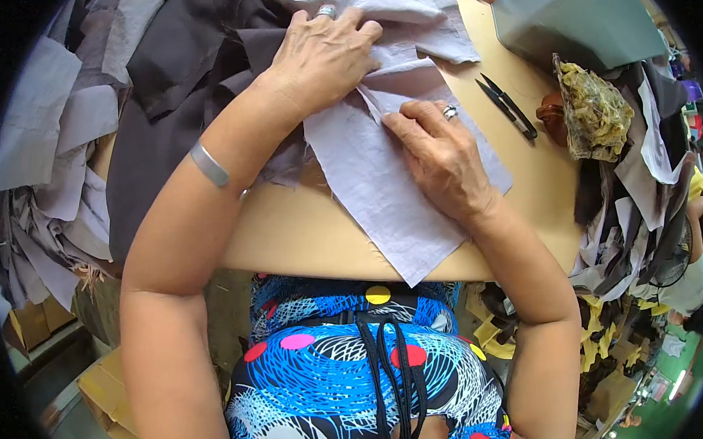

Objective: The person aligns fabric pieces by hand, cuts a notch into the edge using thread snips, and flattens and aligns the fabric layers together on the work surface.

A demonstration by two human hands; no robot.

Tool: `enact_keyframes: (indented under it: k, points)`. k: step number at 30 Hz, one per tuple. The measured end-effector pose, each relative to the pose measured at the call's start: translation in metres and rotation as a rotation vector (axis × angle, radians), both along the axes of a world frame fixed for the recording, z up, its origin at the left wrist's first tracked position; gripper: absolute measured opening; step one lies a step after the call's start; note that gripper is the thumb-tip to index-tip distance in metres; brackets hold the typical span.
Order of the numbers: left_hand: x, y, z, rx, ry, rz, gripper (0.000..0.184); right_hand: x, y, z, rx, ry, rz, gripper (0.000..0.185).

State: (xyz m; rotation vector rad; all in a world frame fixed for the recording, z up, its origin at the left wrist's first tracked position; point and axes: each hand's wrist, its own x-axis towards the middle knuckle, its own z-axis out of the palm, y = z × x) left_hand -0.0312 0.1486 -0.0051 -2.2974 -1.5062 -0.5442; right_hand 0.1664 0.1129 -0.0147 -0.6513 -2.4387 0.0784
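My left hand (pixel 323 58) rests on the light grey cloth at the top of the table, fingers bent and pressed into its folds. What its fingertips grip is hidden. Lower and to the right, my right hand (pixel 439 151) pinches a fold of a pale lilac-grey cloth piece (pixel 395 209), which lies over the table's front edge. Dark grey cloth (pixel 177 77) is heaped under and left of my left forearm. Another light cloth (pixel 445 24) lies wrinkled beyond both hands.
Black thread snips (pixel 508 106) lie on the tan table (pixel 296 230), right of the cloth. A grey-blue bin (pixel 575 17) and a rough yellowish lump (pixel 596 111) stand at the right edge. Cloth pieces hang at the left (pixel 36 117) and right (pixel 636 181). Another person's arm (pixel 695 225) shows far right.
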Motion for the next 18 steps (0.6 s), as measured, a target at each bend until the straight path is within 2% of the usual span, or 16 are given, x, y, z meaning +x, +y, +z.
enact_keyframes:
  k: [2, 3, 6, 9, 13, 18]
  points:
    - [0.001, -0.002, 0.001, -0.050, -0.007, 0.029, 0.015, 0.002, -0.003, 0.003, -0.017, -0.065, -0.015, 0.030]
    - [0.000, 0.001, 0.004, -0.166, 0.020, 0.042, 0.019, 0.002, -0.003, 0.003, -0.015, -0.072, -0.016, 0.031]
    - [-0.008, 0.007, -0.001, -0.227, -0.021, -0.054, 0.021, 0.003, -0.001, 0.003, -0.004, -0.082, -0.006, 0.033]
    - [-0.011, 0.001, -0.002, -0.003, -0.070, -0.046, 0.010, 0.003, -0.002, 0.003, 0.016, -0.090, 0.002, 0.032]
    - [-0.008, 0.001, -0.005, 0.166, -0.063, -0.051, 0.007, 0.002, 0.001, -0.002, 0.079, -0.097, 0.020, 0.029]
    - [-0.010, 0.005, -0.009, 0.141, 0.003, -0.070, 0.006, -0.002, -0.003, 0.004, -0.024, -0.124, -0.032, 0.040]
